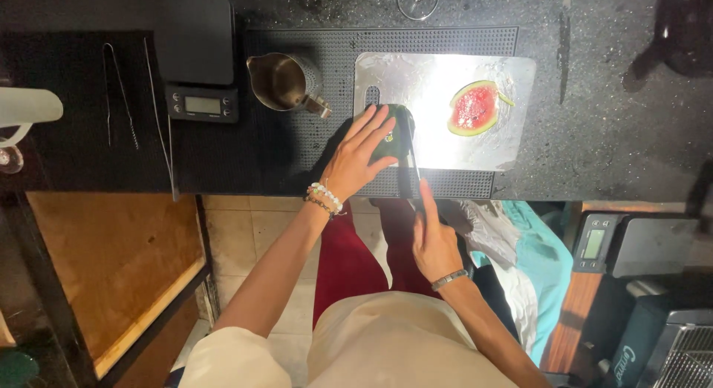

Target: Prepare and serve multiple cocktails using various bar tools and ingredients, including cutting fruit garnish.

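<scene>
My left hand (362, 154) lies flat on a dark green piece of watermelon (394, 139) at the near left corner of a shiny metal cutting board (438, 91). My right hand (432, 239) grips a knife (408, 147) by its dark handle, index finger stretched along it, and the blade rests against the green piece. A cut watermelon slice (474, 108) with red flesh facing up lies on the board's far right part.
A steel pitcher (282, 82) stands left of the board on a black rubber mat (297, 147). A digital scale (199, 61) and thin metal tongs (119, 95) lie farther left. Another scale (603, 243) sits low right, below the counter edge.
</scene>
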